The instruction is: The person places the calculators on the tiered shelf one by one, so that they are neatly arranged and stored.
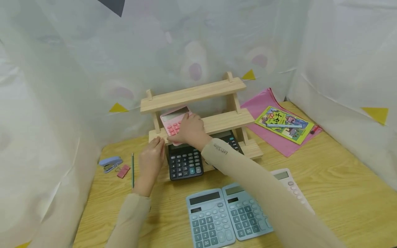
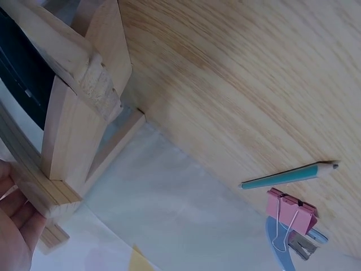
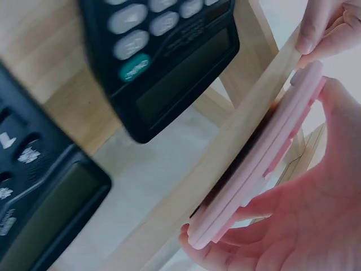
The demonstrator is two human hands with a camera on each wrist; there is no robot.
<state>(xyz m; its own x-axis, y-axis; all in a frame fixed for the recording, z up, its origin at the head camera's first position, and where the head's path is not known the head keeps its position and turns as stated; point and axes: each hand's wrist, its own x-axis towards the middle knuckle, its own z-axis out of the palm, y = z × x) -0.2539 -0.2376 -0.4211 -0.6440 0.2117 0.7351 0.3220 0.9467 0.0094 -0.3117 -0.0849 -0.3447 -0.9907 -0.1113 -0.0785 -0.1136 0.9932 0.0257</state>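
My right hand (image 1: 193, 131) grips a pink calculator (image 1: 175, 119) by its sides, with the calculator leaning on the middle board of a wooden shelf rack (image 1: 229, 120). In the right wrist view, the fingers and thumb span the pink calculator (image 3: 259, 164), seen edge-on against the board. At the board's left end, my left hand (image 1: 151, 155) pinches the wood between thumb and fingers. Below, a black calculator (image 1: 185, 163) leans on the lowest level, and a second black calculator (image 1: 231, 139) stands beside it, partly hidden by my right forearm.
Two light blue calculators (image 1: 211, 220) and a pale calculator (image 1: 291, 186) lie in front. To the left are a blue stapler (image 1: 110, 162), a pink binder clip (image 1: 123, 171) and a pencil (image 2: 287, 175). A booklet (image 1: 285, 125) with a pen lies on a pink pouch (image 1: 260, 103) at right.
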